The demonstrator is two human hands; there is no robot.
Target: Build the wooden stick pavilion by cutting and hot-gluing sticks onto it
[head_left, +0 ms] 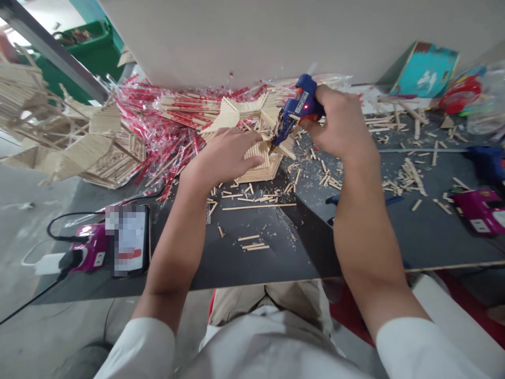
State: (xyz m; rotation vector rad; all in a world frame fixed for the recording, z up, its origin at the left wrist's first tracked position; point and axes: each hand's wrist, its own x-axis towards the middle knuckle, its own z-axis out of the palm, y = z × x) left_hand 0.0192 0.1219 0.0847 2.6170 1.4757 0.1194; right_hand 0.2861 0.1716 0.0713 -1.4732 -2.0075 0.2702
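Observation:
My right hand (339, 126) is wrapped round a blue hot glue gun (298, 108), its nozzle pointing down-left at a small model made of wooden sticks (262, 158) on the dark table. My left hand (229, 155) rests on that model, fingers pressed down flat on the stick piece just left of the nozzle. A fan-shaped stick panel (236, 113) lies right behind the model.
Red-and-clear packets of sticks (169, 121) are heaped at the back left beside larger stick structures (79, 152). A phone (128, 239) and a magenta device (89, 252) with cables lie front left. Loose stick offcuts (410, 176) litter the table; another magenta device (479, 210) sits right.

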